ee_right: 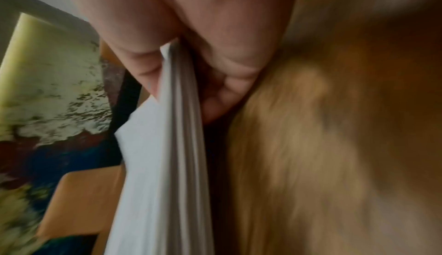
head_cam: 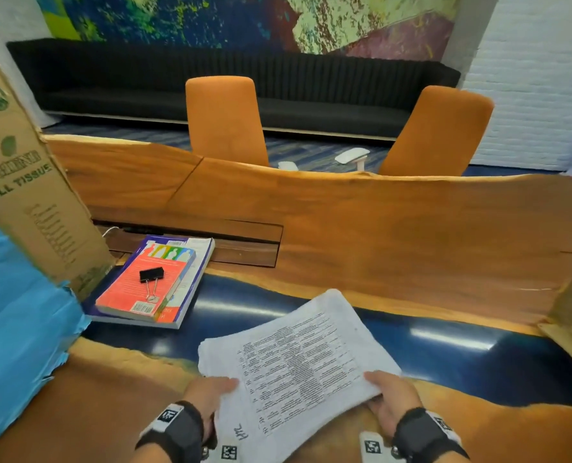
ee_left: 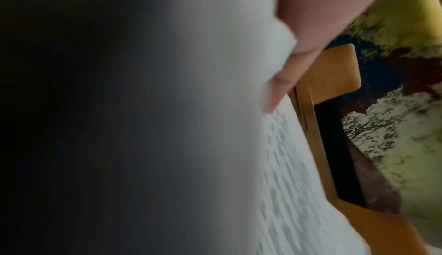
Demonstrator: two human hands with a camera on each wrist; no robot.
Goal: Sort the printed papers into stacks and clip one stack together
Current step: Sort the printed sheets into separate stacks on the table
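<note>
Both hands grip paper stack point(head_cam: 298, 355) at its near edges, lower centre: left hand point(head_cam: 207, 396), right hand point(head_cam: 391, 399). Bare table point(head_cam: 411, 228) right; binder clip point(head_cam: 151, 277) on books point(head_cam: 151, 289), cardboard box point(head_cam: 27, 182) left.

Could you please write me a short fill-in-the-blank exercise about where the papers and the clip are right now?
1. The papers are held by ____ hands.
2. The binder clip lies on the ____ book.
3. The right hand grips the papers with its ____ on top.

Missing words: both; red; thumb
</note>
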